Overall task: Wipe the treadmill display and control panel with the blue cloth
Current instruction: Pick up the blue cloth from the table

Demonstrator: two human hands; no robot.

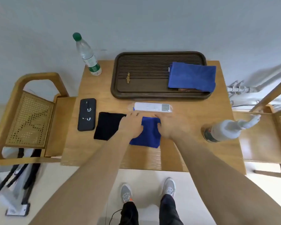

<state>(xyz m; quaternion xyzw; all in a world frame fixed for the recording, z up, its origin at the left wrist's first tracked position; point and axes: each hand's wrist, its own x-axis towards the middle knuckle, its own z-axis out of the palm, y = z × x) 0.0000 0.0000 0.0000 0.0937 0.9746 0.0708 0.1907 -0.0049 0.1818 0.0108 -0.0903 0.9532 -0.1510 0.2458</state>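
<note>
A folded blue cloth (148, 134) lies on the wooden table (152, 156) near its middle. My left hand (132, 125) rests on the cloth's left edge and my right hand (170, 125) on its right edge, fingers curled onto the fabric. A second blue cloth (191, 77) lies folded on the right end of a dark slatted tray (136, 93). No treadmill display or control panel shows in this view.
A black cloth (106, 125) and a black phone (86, 116) lie left of my hands. A white remote in plastic (152, 107) sits just beyond them. A water bottle (87, 55) stands far left, a spray bottle (224, 131) at right. Wooden chairs (29, 117) flank the table.
</note>
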